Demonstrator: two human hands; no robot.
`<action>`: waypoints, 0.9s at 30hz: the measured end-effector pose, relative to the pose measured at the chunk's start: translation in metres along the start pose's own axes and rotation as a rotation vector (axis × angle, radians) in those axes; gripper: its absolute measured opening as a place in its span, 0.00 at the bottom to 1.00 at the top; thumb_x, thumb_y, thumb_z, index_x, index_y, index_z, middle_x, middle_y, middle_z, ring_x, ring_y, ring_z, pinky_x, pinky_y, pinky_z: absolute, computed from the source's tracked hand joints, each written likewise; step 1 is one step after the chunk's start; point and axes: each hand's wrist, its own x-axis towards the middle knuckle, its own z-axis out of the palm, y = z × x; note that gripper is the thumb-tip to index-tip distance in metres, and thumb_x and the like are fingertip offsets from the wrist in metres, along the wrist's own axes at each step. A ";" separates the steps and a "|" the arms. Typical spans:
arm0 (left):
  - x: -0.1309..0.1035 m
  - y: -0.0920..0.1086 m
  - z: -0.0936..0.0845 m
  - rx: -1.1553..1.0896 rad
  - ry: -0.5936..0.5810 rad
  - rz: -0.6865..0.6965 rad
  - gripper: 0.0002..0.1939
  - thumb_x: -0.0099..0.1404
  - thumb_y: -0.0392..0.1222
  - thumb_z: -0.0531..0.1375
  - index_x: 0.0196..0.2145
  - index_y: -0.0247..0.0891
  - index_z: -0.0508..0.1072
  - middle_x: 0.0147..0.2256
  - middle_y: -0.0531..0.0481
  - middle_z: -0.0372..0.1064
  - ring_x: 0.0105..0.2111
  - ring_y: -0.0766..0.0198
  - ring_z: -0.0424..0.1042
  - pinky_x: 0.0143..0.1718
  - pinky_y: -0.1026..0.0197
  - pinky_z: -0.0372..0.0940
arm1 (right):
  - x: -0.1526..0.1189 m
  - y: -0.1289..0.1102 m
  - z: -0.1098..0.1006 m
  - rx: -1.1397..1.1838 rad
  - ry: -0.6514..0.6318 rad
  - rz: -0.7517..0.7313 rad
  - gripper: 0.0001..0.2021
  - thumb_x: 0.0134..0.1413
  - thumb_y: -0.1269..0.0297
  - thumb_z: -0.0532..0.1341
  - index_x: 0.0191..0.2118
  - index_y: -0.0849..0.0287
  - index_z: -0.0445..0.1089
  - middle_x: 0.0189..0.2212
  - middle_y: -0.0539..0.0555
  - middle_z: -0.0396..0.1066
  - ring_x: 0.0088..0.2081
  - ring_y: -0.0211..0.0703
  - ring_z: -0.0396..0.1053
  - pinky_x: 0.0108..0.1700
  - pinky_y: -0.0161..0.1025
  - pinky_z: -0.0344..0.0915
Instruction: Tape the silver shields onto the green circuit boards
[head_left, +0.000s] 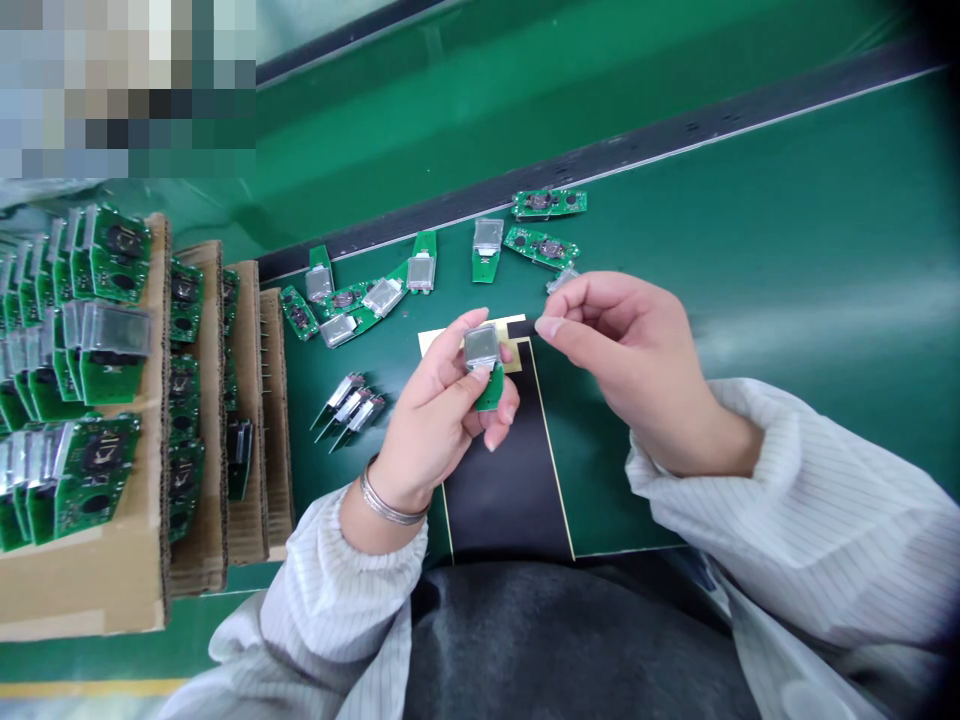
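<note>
"So, where was the circuit board [490, 392]?"

"Near the centre of the frame, in the left grip [431, 425], thumb and fingers closed around it, its grey screen [481, 345] facing up. The right grip [645, 350], right of centre, was pinched nearly together on what looked like a dark strip [520, 327]; I couldn't tell whether that was free of the yellow-edged black sheet [510, 490] below."

"How far along was it?"

"Partway through 1 board, I'd judge: the screen was on it, while the strip seemed apart from it. Rows of boards [116, 375] stood among cardboard dividers [82, 595] at the left of the frame, perhaps done, though nothing proved it. The loose boards [487, 265] across the upper middle, and a small cluster [350, 405] left of centre, may have been what was left."

"Any room to move?"

"Most at the right of the frame, where the green surface [787, 260] lay open. A dark rail [750, 113] bounded it towards the top, the dividers hemmed in the left, and the near edge ran beside the person's dark garment [555, 650] at the bottom."
</note>
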 end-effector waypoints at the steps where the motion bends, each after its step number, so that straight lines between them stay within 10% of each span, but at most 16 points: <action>1: 0.000 0.000 0.000 -0.005 0.005 0.000 0.22 0.65 0.32 0.62 0.56 0.43 0.67 0.39 0.51 0.69 0.25 0.70 0.70 0.17 0.69 0.58 | 0.000 0.000 0.000 -0.002 0.003 0.001 0.07 0.52 0.71 0.65 0.27 0.55 0.69 0.21 0.46 0.62 0.23 0.35 0.54 0.24 0.38 0.51; 27: -0.003 0.003 -0.001 0.081 0.043 -0.012 0.16 0.72 0.48 0.61 0.53 0.39 0.71 0.37 0.48 0.70 0.21 0.71 0.65 0.18 0.67 0.51 | 0.001 0.002 0.000 -0.009 0.008 0.009 0.06 0.51 0.70 0.66 0.27 0.56 0.70 0.21 0.46 0.61 0.23 0.34 0.55 0.24 0.36 0.52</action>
